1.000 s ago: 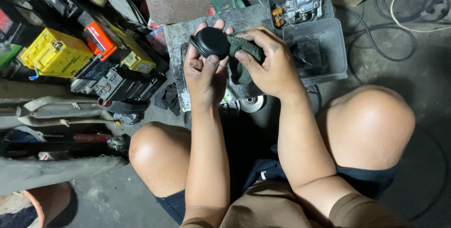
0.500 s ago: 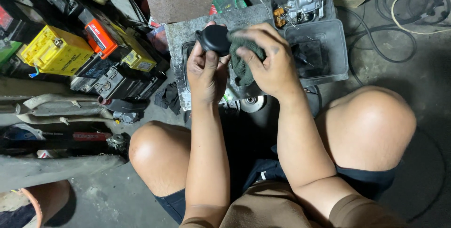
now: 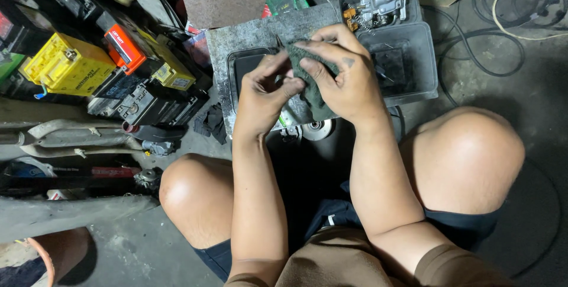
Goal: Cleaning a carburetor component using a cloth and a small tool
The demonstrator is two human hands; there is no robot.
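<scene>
Green cloth (image 3: 310,83) was the thing in both hands, bunched between them above a grey metal slab (image 3: 236,41) on the floor, just in front of the knees. Half a second before, a round black cap stood clear above the left hand, and the cloth was only beside it. At this moment the cap did not show any more: the cloth had come over that place and the hands had closed nearer to each other. I judged that the cap was wrapped inside the cloth for wiping, but I could not see it to be sure.

Fingers of the right hand (image 3: 346,83) lay curled over the top of the cloth and pressed on it. Fingers of the left hand (image 3: 266,94) were bent together and pinched the cloth's near edge from the side.

Much stayed hidden. What was inside the cloth, and the palm side of both hands, could not be seen. A shiny round part (image 3: 316,128) under the wrists was half covered. A grey plastic tray (image 3: 414,80) beside the right hand held a dark piece that was too dim to name. A metal carburettor (image 3: 381,3) lay in a second tray behind it, and batteries (image 3: 65,65) at the left were partly cut off.
</scene>
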